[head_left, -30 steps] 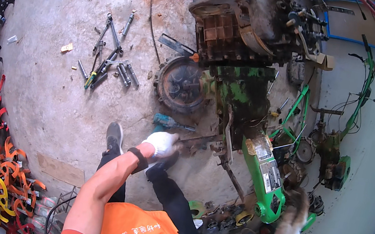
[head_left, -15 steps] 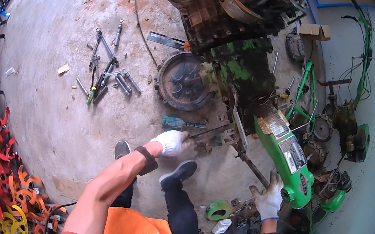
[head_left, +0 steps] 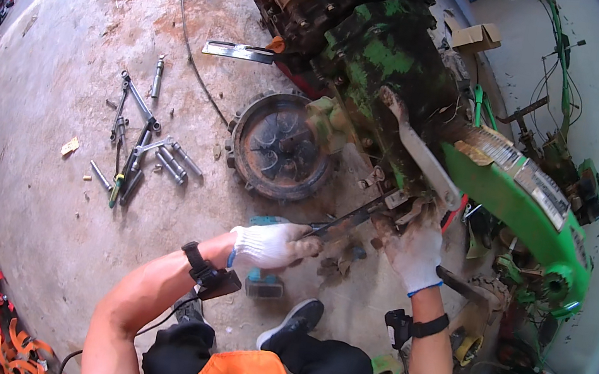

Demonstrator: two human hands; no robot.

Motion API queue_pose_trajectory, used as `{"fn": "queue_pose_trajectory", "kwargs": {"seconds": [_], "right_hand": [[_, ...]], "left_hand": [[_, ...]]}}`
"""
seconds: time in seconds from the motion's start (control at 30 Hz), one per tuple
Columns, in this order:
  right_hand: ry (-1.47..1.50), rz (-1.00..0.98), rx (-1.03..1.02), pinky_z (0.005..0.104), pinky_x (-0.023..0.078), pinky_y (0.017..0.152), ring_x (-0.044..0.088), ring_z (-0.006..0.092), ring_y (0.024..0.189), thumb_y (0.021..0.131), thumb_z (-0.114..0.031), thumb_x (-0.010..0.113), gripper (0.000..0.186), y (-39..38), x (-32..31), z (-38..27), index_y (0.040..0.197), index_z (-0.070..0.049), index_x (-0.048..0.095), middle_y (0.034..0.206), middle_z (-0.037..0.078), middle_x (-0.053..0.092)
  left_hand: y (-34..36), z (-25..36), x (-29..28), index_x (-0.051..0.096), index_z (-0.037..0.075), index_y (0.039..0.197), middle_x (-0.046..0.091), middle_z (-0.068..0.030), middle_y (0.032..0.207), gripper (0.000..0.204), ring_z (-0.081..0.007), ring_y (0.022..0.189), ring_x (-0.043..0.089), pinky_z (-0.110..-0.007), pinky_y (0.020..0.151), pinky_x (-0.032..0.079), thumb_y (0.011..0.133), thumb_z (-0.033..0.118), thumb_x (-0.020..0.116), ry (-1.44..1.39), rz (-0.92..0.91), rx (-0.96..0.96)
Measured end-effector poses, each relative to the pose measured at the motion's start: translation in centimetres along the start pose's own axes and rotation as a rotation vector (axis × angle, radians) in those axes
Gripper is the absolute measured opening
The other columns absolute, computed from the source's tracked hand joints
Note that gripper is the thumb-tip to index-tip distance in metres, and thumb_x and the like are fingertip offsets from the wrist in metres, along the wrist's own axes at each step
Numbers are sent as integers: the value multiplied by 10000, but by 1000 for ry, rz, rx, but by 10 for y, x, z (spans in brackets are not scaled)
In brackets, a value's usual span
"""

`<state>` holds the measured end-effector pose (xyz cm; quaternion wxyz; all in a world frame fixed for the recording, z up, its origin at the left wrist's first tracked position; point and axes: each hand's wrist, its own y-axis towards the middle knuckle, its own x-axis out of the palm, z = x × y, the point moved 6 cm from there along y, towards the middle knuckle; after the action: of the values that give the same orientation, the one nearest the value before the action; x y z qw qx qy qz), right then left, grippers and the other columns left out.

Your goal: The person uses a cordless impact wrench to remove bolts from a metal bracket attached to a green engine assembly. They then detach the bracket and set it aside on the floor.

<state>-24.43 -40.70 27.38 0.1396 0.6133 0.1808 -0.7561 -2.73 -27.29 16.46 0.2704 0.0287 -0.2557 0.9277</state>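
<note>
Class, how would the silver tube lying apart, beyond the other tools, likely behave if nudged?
The silver tube would probably roll, since it looks round and lies on its side. Its metallic sheen suggests it's stiff and fairly heavy.

Two white gloves (head_left: pixel 267 245) (head_left: pixel 418 257), two shoes (head_left: pixel 303 315) (head_left: pixel 190 311), one box (head_left: pixel 475 38) show

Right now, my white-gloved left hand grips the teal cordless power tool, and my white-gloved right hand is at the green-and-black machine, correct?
Not quite: in the head view, your left hand grips a long dark metal bar, not the power tool. The right hand is at the machine.
</note>
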Motion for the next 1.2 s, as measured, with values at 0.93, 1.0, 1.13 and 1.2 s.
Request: {"fn": "queue_pose_trajectory", "kwargs": {"seconds": [0.93, 1.0, 1.13, 1.2], "right_hand": [[684, 371, 234, 520, 565, 1105, 686, 463, 1291, 879, -593, 841, 825, 70, 47, 26, 1422, 8, 685, 1378, 298, 725], [597, 308, 276, 513, 539, 1145, 643, 439, 1350, 914, -637, 781, 858, 69, 51, 28, 1484, -11, 637, 1449, 279, 666], [-58, 368, 258, 489, 522, 1166, 683, 404, 1339, 842, -658, 868, 965, 60, 48, 26, 1500, 14, 654, 1398, 279, 731], [484, 453, 306, 487, 518, 1168, 662, 374, 1365, 807, -606, 926, 990, 65, 64, 36, 1499, 41, 637, 1431, 274, 708]], "left_hand": [[37, -224, 25, 652, 78, 1431, 743, -255, 1143, 535, -480, 1068, 727, -558, 919, 603, 911, 160, 748, 1106, 310, 342], [41, -227, 14, 629, 60, 1415, 760, -275, 1163, 527, -492, 1085, 740, -565, 933, 603, 941, 242, 769, 654, 490, 140], [34, -254, 26, 593, 10, 1391, 778, -277, 1212, 684, -461, 1145, 763, -540, 983, 601, 944, 460, 849, 177, 724, -146], [31, -270, 37, 568, -34, 1450, 771, -258, 1273, 798, -408, 1214, 751, -484, 1053, 587, 929, 484, 880, -1, 810, -201]]}}
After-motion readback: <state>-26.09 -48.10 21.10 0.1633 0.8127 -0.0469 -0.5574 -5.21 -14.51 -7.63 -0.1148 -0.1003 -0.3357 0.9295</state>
